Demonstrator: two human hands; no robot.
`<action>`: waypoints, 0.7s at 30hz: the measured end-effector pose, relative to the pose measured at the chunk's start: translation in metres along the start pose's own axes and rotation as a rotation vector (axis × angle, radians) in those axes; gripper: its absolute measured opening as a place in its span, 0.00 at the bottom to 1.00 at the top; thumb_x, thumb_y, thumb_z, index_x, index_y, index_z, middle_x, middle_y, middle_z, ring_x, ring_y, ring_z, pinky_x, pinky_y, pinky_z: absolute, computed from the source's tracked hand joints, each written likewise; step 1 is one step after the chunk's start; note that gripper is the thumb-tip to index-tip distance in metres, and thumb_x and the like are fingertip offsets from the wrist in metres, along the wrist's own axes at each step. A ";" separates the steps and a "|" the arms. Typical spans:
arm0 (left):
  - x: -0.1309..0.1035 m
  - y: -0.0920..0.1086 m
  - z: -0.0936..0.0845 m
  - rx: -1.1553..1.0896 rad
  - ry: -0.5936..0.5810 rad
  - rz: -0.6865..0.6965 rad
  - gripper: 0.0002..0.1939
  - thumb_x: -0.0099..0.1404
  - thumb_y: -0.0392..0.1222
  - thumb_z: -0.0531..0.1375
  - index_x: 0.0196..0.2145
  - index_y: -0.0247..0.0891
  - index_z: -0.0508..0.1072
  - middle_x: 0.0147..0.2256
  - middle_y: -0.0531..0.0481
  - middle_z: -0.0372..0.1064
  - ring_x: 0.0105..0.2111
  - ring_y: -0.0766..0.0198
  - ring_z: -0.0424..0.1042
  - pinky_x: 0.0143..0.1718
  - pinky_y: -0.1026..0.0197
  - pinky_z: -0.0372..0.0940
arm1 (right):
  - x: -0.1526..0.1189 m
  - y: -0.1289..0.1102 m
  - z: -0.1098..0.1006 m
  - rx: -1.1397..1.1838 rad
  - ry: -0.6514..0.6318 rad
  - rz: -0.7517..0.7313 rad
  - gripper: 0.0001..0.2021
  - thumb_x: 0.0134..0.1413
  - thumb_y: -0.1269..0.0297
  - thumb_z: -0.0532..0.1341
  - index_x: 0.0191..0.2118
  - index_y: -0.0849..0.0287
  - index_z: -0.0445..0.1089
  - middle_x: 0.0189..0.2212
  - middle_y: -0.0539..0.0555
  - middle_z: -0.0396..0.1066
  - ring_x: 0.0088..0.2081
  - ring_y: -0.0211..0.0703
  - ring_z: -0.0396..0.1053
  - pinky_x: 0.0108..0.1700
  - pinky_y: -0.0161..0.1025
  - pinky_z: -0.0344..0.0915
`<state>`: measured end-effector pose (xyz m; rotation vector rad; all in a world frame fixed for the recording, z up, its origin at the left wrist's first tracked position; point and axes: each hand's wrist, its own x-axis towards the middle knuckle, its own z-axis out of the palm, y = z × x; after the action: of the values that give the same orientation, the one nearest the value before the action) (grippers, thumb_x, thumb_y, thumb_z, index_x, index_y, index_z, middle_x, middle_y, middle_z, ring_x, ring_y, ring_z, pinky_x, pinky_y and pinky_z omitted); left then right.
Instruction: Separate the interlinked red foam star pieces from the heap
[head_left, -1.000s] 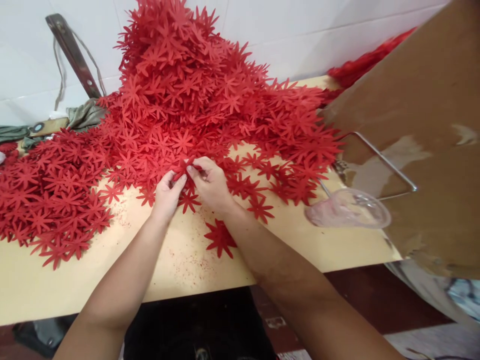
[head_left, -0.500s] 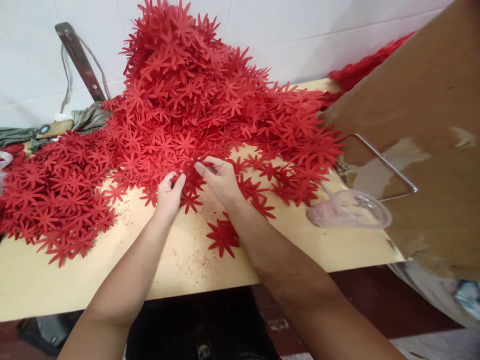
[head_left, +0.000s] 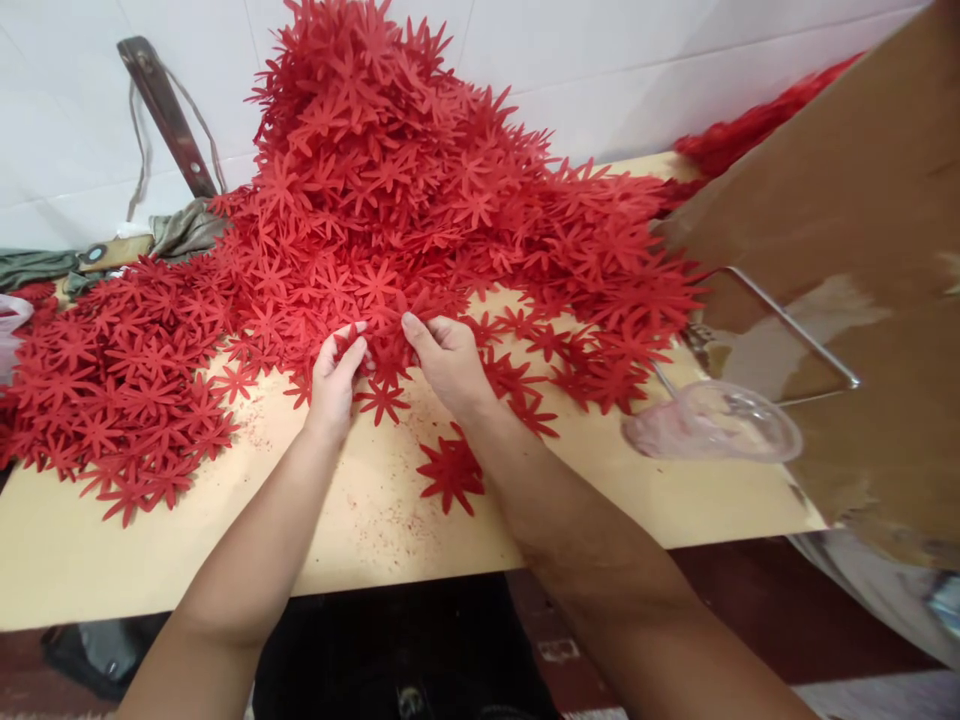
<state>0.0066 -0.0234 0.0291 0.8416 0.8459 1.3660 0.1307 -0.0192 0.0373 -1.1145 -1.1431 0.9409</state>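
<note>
A tall heap of red flower-shaped cutouts [head_left: 375, 190], thin with narrow pointed petals, fills the middle of the table. At its front edge my left hand [head_left: 334, 385] is closed, thumb against fingers, with red petals of a cutout showing between them. Just to the right, my right hand [head_left: 450, 365] pinches a red cutout [head_left: 405, 305] by thumb and forefinger; its outline blends into the heap behind. Below the hands lie a single red flower [head_left: 383, 401] and a small cluster of red flowers [head_left: 452, 472], partly behind my right forearm.
A clear plastic cup [head_left: 720, 420] lies on its side at the right, beside a bent metal rod [head_left: 795, 325] and a large brown cardboard sheet [head_left: 840, 280]. A dark strip with a cord [head_left: 166, 115] leans on the wall. Red crumbs dot the pale tabletop [head_left: 300, 540].
My hands have moved slightly apart. The left hand has turned a little, showing more red petals between thumb and fingers. The whole view has shifted slightly.
</note>
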 end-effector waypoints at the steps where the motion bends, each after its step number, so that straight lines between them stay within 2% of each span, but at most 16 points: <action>1: -0.001 0.001 0.001 -0.008 -0.017 -0.014 0.13 0.54 0.45 0.65 0.38 0.41 0.73 0.24 0.58 0.66 0.24 0.73 0.64 0.31 0.68 0.61 | -0.001 -0.001 0.001 -0.029 -0.015 -0.001 0.29 0.42 0.37 0.60 0.15 0.58 0.51 0.14 0.44 0.48 0.19 0.28 0.45 0.21 0.33 0.47; 3: -0.003 0.003 0.003 0.001 -0.041 -0.054 0.16 0.50 0.48 0.67 0.36 0.41 0.72 0.25 0.58 0.65 0.24 0.73 0.63 0.29 0.68 0.60 | -0.003 -0.001 0.004 -0.051 -0.090 -0.009 0.29 0.43 0.38 0.61 0.15 0.58 0.52 0.14 0.44 0.48 0.19 0.29 0.47 0.21 0.34 0.49; 6: -0.004 0.004 0.005 0.057 -0.043 -0.086 0.19 0.43 0.49 0.71 0.28 0.39 0.70 0.24 0.58 0.64 0.24 0.74 0.63 0.27 0.68 0.59 | -0.004 0.002 0.007 0.006 -0.221 0.011 0.26 0.41 0.37 0.61 0.18 0.58 0.59 0.16 0.46 0.55 0.22 0.31 0.54 0.25 0.34 0.55; 10: 0.002 0.001 0.000 0.041 0.055 -0.058 0.18 0.44 0.49 0.70 0.25 0.38 0.69 0.22 0.59 0.63 0.22 0.75 0.62 0.26 0.69 0.59 | -0.004 0.005 0.007 0.131 -0.305 0.044 0.27 0.41 0.34 0.58 0.21 0.57 0.59 0.19 0.45 0.57 0.23 0.31 0.55 0.28 0.33 0.59; 12: 0.006 -0.001 -0.005 0.000 0.104 -0.026 0.17 0.45 0.49 0.70 0.25 0.38 0.68 0.21 0.60 0.63 0.21 0.75 0.62 0.27 0.70 0.60 | -0.004 0.004 0.005 0.182 -0.394 0.088 0.25 0.40 0.37 0.62 0.23 0.57 0.61 0.21 0.45 0.59 0.24 0.31 0.56 0.30 0.33 0.61; 14: 0.010 -0.003 -0.008 -0.027 0.134 0.003 0.17 0.44 0.47 0.70 0.24 0.37 0.68 0.21 0.61 0.64 0.22 0.76 0.63 0.28 0.70 0.61 | -0.004 0.003 0.005 0.209 -0.455 0.154 0.23 0.35 0.43 0.68 0.27 0.57 0.63 0.23 0.44 0.61 0.25 0.30 0.58 0.30 0.32 0.61; 17: 0.012 -0.002 -0.009 -0.056 0.182 0.014 0.18 0.43 0.46 0.71 0.26 0.37 0.68 0.23 0.60 0.67 0.23 0.76 0.66 0.30 0.69 0.62 | -0.002 0.003 0.004 0.216 -0.405 0.200 0.24 0.29 0.46 0.71 0.29 0.58 0.65 0.23 0.44 0.64 0.25 0.30 0.59 0.29 0.32 0.60; 21: 0.011 0.004 -0.007 -0.058 0.214 -0.009 0.19 0.43 0.46 0.71 0.27 0.37 0.67 0.21 0.61 0.67 0.19 0.75 0.65 0.25 0.69 0.60 | 0.001 0.004 0.002 0.200 -0.321 0.174 0.23 0.29 0.47 0.71 0.27 0.59 0.67 0.21 0.44 0.65 0.24 0.29 0.59 0.29 0.32 0.59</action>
<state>-0.0012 -0.0122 0.0287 0.6534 0.9678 1.4835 0.1290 -0.0169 0.0332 -0.9319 -1.1896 1.3768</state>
